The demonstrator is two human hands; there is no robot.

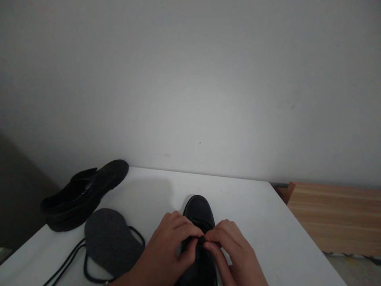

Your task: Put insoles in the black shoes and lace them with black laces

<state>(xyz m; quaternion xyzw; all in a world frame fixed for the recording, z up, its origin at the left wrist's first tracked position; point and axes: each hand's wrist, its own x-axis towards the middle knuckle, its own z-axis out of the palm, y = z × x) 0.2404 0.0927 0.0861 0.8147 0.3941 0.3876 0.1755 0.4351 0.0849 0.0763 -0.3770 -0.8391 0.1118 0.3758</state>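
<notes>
A black shoe point(199, 210) stands on the white table point(258, 214) in front of me, toe pointing away. My left hand point(166, 250) and my right hand point(232, 250) meet over its lacing area, fingers pinched together on a black shoelace point(202, 239) between them. Most of the shoe's body is hidden under my hands.
A second black shoe point(85, 192) lies at the table's back left. A dark grey insole point(111, 242) lies to the left of my hands, with a loose black lace point(74, 258) beside it. A wooden surface point(336, 214) stands to the right, below the table. A plain wall rises behind.
</notes>
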